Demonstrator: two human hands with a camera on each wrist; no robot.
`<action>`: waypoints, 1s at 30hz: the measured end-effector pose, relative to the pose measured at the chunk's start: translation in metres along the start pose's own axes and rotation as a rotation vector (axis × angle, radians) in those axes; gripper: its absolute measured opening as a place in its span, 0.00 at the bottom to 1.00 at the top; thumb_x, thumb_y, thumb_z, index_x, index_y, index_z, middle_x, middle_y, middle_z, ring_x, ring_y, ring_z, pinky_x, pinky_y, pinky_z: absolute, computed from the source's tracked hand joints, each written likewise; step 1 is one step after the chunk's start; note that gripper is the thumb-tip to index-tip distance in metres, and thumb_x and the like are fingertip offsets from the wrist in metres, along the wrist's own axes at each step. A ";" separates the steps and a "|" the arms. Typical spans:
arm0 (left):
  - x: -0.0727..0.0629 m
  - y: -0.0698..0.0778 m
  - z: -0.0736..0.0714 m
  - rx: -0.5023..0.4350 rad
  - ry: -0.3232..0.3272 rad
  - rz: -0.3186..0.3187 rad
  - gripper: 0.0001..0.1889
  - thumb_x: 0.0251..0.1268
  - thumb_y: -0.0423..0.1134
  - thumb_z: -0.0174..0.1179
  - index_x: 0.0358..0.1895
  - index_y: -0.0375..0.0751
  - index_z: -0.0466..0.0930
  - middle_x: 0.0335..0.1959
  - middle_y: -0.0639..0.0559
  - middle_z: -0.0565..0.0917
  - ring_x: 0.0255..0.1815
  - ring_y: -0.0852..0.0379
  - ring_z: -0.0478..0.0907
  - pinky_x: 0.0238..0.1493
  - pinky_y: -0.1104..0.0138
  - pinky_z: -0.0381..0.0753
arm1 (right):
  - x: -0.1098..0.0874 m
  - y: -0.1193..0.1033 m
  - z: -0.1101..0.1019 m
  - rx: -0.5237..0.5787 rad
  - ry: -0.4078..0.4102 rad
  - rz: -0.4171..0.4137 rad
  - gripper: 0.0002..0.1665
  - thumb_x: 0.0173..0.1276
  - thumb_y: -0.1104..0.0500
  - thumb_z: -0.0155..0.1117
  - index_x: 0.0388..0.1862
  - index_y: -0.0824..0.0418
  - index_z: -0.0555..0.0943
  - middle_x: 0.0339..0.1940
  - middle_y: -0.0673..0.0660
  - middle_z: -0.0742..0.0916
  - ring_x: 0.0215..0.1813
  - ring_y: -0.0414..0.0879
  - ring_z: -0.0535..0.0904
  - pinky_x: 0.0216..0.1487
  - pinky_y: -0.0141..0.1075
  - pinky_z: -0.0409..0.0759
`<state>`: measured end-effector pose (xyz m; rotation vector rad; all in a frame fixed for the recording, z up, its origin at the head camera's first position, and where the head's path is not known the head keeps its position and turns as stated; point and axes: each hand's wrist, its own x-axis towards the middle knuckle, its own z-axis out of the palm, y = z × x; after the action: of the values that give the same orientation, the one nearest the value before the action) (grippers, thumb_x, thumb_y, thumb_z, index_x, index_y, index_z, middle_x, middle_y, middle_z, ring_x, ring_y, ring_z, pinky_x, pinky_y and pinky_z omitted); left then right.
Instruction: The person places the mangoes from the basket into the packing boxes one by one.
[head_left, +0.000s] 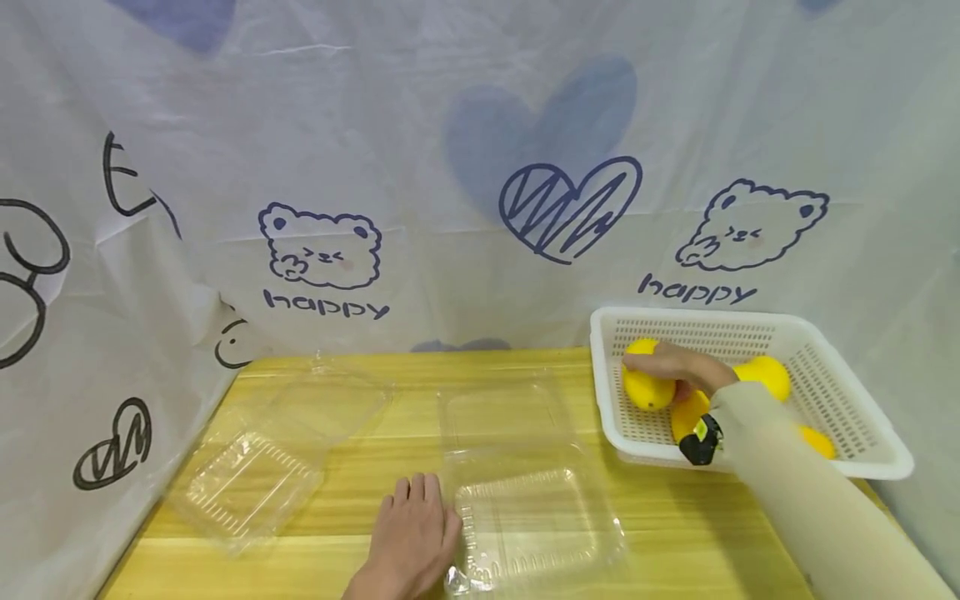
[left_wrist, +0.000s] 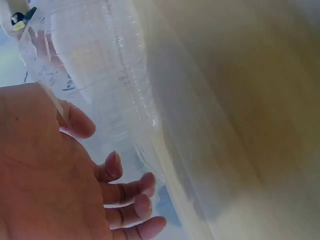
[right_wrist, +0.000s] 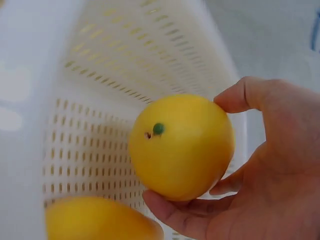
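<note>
In the right wrist view my right hand [right_wrist: 280, 155] holds a round yellow orange [right_wrist: 182, 145] with a green stem dot, thumb on one side and fingers on the other. In the head view this orange [head_left: 647, 392] is inside the white basket [head_left: 611, 429], near its left wall. My left hand [head_left: 412, 533] is by the left edge of an open clear plastic clamshell box [head_left: 525, 521]. In the left wrist view its fingers [left_wrist: 127, 192] are loosely bent and grip nothing; whether the thumb touches the box [left_wrist: 95, 60] I cannot tell.
Several other yellow fruits [head_left: 768, 377] lie in the basket under and around my right forearm. A second open clear clamshell box [head_left: 251, 487] lies on the left of the wood-patterned table [head_left: 360, 467]. A printed curtain [head_left: 420, 275] hangs behind and at the sides.
</note>
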<state>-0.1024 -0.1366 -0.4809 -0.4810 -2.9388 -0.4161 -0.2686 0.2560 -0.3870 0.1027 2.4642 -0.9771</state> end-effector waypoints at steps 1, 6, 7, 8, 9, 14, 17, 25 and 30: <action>0.003 -0.002 0.000 0.006 -0.002 0.003 0.09 0.72 0.40 0.51 0.33 0.42 0.64 0.28 0.52 0.64 0.30 0.55 0.60 0.30 0.65 0.63 | 0.000 0.001 -0.002 0.026 -0.015 -0.026 0.38 0.74 0.39 0.57 0.63 0.70 0.67 0.48 0.66 0.78 0.46 0.58 0.77 0.47 0.48 0.80; 0.017 -0.014 -0.002 0.042 -0.017 0.008 0.10 0.74 0.40 0.49 0.32 0.43 0.63 0.29 0.51 0.63 0.31 0.54 0.60 0.33 0.63 0.63 | 0.003 0.001 -0.007 0.122 -0.051 -0.053 0.37 0.77 0.43 0.50 0.68 0.71 0.62 0.55 0.68 0.75 0.49 0.58 0.76 0.51 0.50 0.82; 0.019 -0.017 -0.002 0.049 -0.023 0.007 0.11 0.74 0.40 0.49 0.32 0.43 0.62 0.28 0.51 0.63 0.31 0.53 0.59 0.33 0.62 0.62 | 0.003 0.001 -0.007 0.133 -0.054 -0.053 0.37 0.77 0.44 0.50 0.68 0.72 0.62 0.54 0.69 0.75 0.49 0.57 0.76 0.50 0.49 0.82; 0.021 -0.019 -0.003 0.055 -0.026 0.006 0.11 0.75 0.40 0.49 0.31 0.43 0.62 0.28 0.51 0.62 0.31 0.53 0.59 0.33 0.62 0.62 | 0.003 0.000 -0.008 0.146 -0.051 -0.049 0.37 0.77 0.44 0.50 0.68 0.72 0.62 0.54 0.68 0.75 0.48 0.57 0.76 0.49 0.48 0.82; 0.023 -0.022 -0.003 0.060 -0.029 0.004 0.12 0.75 0.40 0.48 0.31 0.43 0.62 0.28 0.51 0.63 0.31 0.53 0.60 0.33 0.62 0.63 | 0.003 0.000 -0.008 0.167 -0.056 -0.054 0.37 0.77 0.45 0.49 0.69 0.73 0.60 0.54 0.69 0.74 0.48 0.57 0.76 0.50 0.48 0.82; 0.033 -0.031 -0.005 0.097 -0.024 0.008 0.12 0.76 0.40 0.48 0.30 0.42 0.63 0.29 0.50 0.65 0.32 0.51 0.63 0.35 0.59 0.66 | 0.000 0.005 -0.010 0.306 -0.068 -0.085 0.37 0.77 0.48 0.49 0.74 0.70 0.55 0.61 0.71 0.69 0.56 0.62 0.72 0.54 0.53 0.81; 0.039 -0.035 -0.006 0.127 -0.014 0.007 0.12 0.75 0.40 0.48 0.30 0.41 0.64 0.29 0.48 0.67 0.34 0.49 0.65 0.37 0.57 0.69 | -0.005 0.010 -0.010 0.376 -0.078 -0.124 0.38 0.77 0.49 0.48 0.76 0.69 0.54 0.63 0.70 0.68 0.59 0.62 0.71 0.56 0.53 0.80; 0.052 -0.045 -0.010 0.158 -0.055 -0.004 0.14 0.78 0.42 0.47 0.31 0.40 0.65 0.28 0.48 0.66 0.33 0.49 0.65 0.38 0.55 0.71 | -0.019 0.021 -0.007 0.556 -0.042 -0.244 0.32 0.79 0.51 0.48 0.72 0.64 0.54 0.61 0.66 0.67 0.57 0.58 0.70 0.55 0.47 0.77; 0.056 -0.046 -0.010 0.148 -0.074 -0.013 0.14 0.79 0.42 0.45 0.31 0.39 0.65 0.28 0.48 0.66 0.34 0.48 0.66 0.41 0.52 0.73 | -0.028 0.024 -0.006 0.659 -0.022 -0.254 0.32 0.80 0.49 0.47 0.73 0.63 0.52 0.63 0.66 0.66 0.57 0.55 0.72 0.57 0.45 0.78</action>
<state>-0.1694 -0.1655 -0.4728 -0.4687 -3.0164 -0.1837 -0.2405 0.2809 -0.3850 -0.0066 2.0691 -1.8557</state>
